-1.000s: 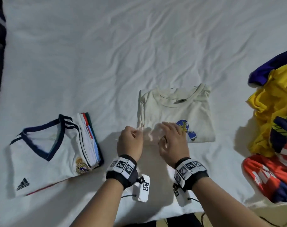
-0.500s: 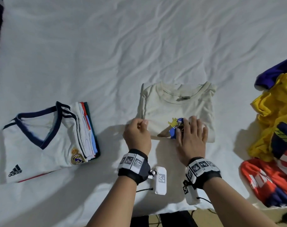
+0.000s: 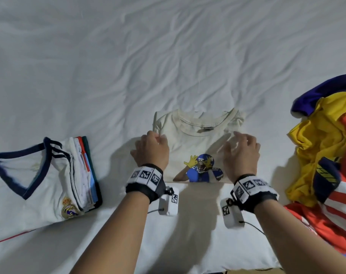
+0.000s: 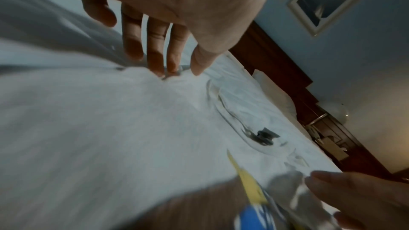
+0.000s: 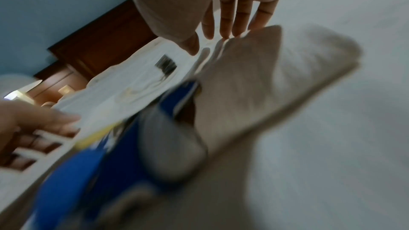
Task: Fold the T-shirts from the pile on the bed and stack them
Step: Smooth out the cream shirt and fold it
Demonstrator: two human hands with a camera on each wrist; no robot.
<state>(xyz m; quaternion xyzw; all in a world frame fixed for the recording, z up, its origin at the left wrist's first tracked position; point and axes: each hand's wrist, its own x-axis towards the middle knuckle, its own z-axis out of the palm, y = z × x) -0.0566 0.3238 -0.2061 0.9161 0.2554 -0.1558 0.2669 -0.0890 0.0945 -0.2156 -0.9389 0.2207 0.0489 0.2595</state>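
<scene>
Head view: both hands have moved from the near fold edge up to the sides of the cream T-shirt (image 3: 196, 139), folded on the bed (image 3: 168, 56) between the stack (image 3: 39, 180) and the pile (image 3: 326, 145); folding looks finished, stacking next. Left hand (image 3: 151, 150) looks loosely curled at the shirt's left edge.

Left wrist view: fingers extended, tips touching fabric, nothing pinched.

Right wrist view: right hand (image 5: 199, 3) spread, fingertips at the right fold.

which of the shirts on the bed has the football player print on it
The cream T-shirt folded between the two hands, with a blue-and-yellow helmeted player on its front. The stack's top shirt shows a club crest instead; the pile shows no such print.
</scene>
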